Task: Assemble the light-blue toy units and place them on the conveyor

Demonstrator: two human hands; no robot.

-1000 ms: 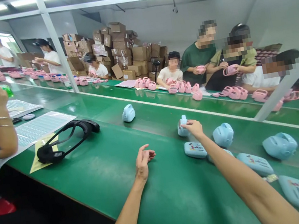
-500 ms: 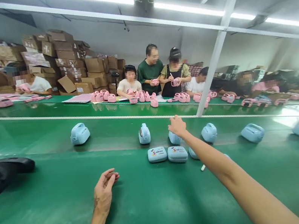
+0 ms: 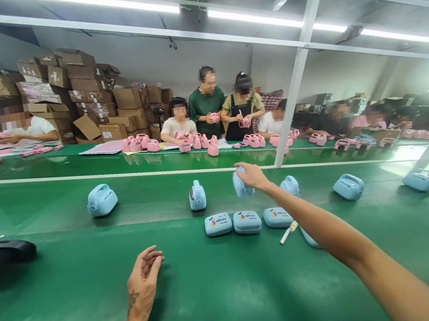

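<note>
"How is the left hand?"

"Holding nothing, fingers loosely bent and apart, left of the flat blue cases."

"And the right hand?"

"Its fingers grip a blue unit near the far edge of the worktop. I'd judge this as grasping; moving it would call for a steady hold."

From the left hand, I have passage over the table toward four o'clock; blue cases obstruct two o'clock.

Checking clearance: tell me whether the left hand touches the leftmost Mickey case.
Apart: the head view shows green tabletop between the left hand and the leftmost Mickey case.
</note>
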